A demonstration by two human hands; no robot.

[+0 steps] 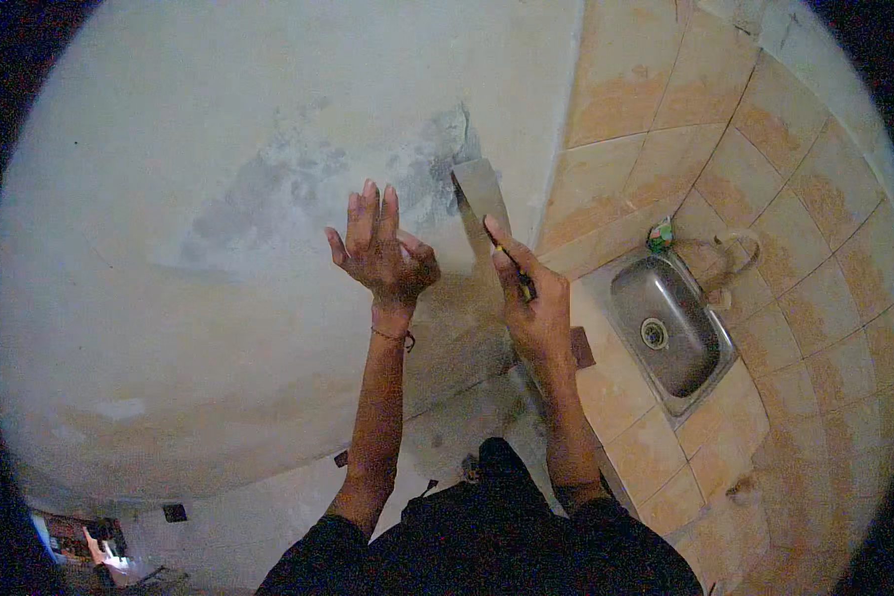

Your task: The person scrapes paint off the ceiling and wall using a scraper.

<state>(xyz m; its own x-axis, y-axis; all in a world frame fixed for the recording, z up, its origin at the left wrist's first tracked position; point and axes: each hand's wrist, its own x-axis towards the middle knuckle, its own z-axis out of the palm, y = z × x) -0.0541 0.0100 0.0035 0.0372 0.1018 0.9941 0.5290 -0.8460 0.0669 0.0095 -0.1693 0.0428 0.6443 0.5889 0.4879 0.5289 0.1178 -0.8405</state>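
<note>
My right hand (536, 303) is closed around the handle of a putty knife (484, 199). The knife's broad, flat blade points up toward the pale wall (129, 189), and its edge lies at a rough grey patch (432, 164) where the surface looks flaked. To the left of the knife, my left hand (382, 253) is raised in front of the wall with its fingers stretched out and apart, holding nothing visible. Whether its fingertips touch the wall I cannot tell. A wider whitish-grey area (253, 199) spreads across the wall to the left.
To the right, a metal sink (621, 293) is set in a tiled counter (656, 447), beside a pale tap (750, 253) and a small green item (661, 234). A brown block (581, 348) sits near my right wrist. Orange-beige tiles (805, 308) cover the right wall.
</note>
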